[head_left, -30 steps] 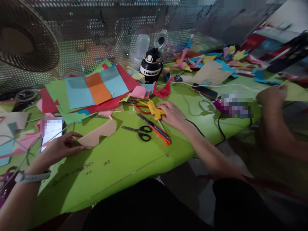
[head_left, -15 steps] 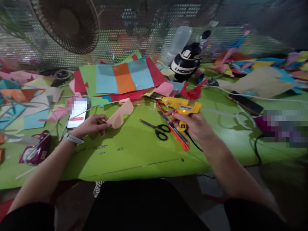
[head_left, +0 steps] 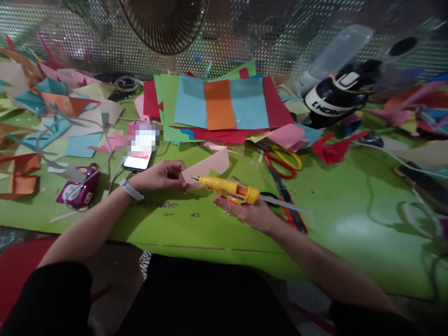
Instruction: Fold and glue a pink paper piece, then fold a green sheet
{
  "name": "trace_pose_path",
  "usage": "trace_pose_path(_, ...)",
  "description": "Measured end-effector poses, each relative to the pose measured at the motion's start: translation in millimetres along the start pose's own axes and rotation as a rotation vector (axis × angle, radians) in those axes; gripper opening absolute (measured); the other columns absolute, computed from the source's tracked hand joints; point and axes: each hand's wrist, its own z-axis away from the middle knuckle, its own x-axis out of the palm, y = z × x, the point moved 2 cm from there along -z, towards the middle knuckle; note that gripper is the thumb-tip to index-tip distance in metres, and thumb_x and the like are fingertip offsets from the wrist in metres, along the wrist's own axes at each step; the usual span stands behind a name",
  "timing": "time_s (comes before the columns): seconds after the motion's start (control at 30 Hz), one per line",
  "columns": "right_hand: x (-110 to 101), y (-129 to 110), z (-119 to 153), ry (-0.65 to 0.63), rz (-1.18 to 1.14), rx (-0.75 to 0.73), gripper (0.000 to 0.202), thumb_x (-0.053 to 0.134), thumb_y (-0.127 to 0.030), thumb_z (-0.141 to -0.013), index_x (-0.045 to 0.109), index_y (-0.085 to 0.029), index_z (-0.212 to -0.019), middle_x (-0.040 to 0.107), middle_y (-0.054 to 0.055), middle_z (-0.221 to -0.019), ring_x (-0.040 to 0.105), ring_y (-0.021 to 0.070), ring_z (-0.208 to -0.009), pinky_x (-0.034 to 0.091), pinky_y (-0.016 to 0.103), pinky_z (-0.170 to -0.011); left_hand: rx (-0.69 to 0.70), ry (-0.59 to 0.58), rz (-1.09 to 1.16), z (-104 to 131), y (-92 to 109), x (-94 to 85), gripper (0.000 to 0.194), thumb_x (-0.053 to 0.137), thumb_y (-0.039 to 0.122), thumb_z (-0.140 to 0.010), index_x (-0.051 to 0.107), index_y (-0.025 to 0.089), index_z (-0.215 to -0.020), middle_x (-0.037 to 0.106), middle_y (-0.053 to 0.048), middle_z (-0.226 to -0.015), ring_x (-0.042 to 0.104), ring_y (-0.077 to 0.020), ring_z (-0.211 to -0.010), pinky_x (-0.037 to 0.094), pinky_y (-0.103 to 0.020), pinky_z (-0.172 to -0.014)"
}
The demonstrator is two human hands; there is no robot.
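Note:
My right hand (head_left: 241, 209) is wrapped round the grip of a yellow hot glue gun (head_left: 227, 187), a clear glue stick (head_left: 285, 204) jutting from its rear. The gun's nozzle points left and lies over the lower edge of a folded peach paper piece (head_left: 212, 164); whether it touches cannot be made out. My left hand (head_left: 164, 176) pinches the left end of that paper between thumb and fingers. Behind the gun, black scissors (head_left: 269, 198) are mostly hidden. An orange-red utility knife (head_left: 289, 205) lies just right of them, beside red-and-yellow-handled scissors (head_left: 285, 163).
Coloured paper sheets (head_left: 219, 102) are stacked behind the paper piece. A lit phone (head_left: 141, 149) lies left of it, near a purple device (head_left: 80, 186) with cables. A black bottle (head_left: 339, 93) stands at the back right, and a fan (head_left: 164, 23) at the back.
My right hand has brought the glue gun leftward from above the knife and scissors to the peach paper. My left hand still pinches the paper. The camera view has turned left.

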Motion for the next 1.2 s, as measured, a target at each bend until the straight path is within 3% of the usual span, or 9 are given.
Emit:
trace_pose_path(0.33, 9.2, -1.2, 0.4, -0.046, -0.089, 0.063, 0.038, 0.076, -0.058, -0.071, 0.056, -0.027, -0.076, 0.054, -0.003, -0.066, 0.048, 0.0138, -0.056, 0.049, 0.032, -0.058, 0.038, -0.08, 0.048, 2.1, 1.2, 9.4, 0.016, 0.075, 0.028, -0.078, 0.063, 0.02, -0.085, 0.074, -0.003, -0.081, 0.069, -0.0156, -0.075, 0.055, -0.032, -0.073)
trace_pose_path(0.7, 9.2, 1.4, 1.9, -0.061, -0.087, 0.024, 0.031, 0.076, -0.051, -0.074, 0.057, -0.027, -0.076, 0.058, -0.001, -0.071, 0.053, 0.0139, -0.062, 0.051, 0.032, -0.06, 0.08, -0.084, -0.014, 2.7, 3.8, 11.1, 0.019, 0.075, 0.031, -0.078, 0.063, 0.018, -0.084, 0.073, -0.005, -0.081, 0.068, -0.0159, -0.074, 0.053, -0.031, -0.072)
trace_pose_path(0.97, 7.2, 8.6, 2.4, -0.05, -0.021, -0.035, 0.029, 0.075, -0.044, -0.078, 0.057, -0.024, -0.089, 0.061, -0.002, -0.075, 0.058, 0.0138, -0.066, 0.054, 0.03, -0.061, 0.121, -0.115, -0.032, 2.4, -0.6, 9.7, 0.016, 0.072, 0.024, -0.081, 0.061, 0.013, -0.088, 0.072, -0.005, -0.082, 0.066, -0.0118, -0.074, 0.052, -0.024, -0.069)
trace_pose_path(1.2, 6.3, 13.4, 2.1, -0.029, 0.065, -0.093, 0.029, 0.072, -0.047, -0.08, 0.056, -0.024, -0.087, 0.058, -0.003, -0.072, 0.055, 0.0131, -0.063, 0.052, 0.029, -0.057, 0.12, -0.117, -0.041, 2.0, -0.8, 10.5, 0.012, 0.07, 0.019, -0.082, 0.061, 0.014, -0.088, 0.071, -0.004, -0.082, 0.065, -0.0107, -0.074, 0.051, -0.024, -0.07)
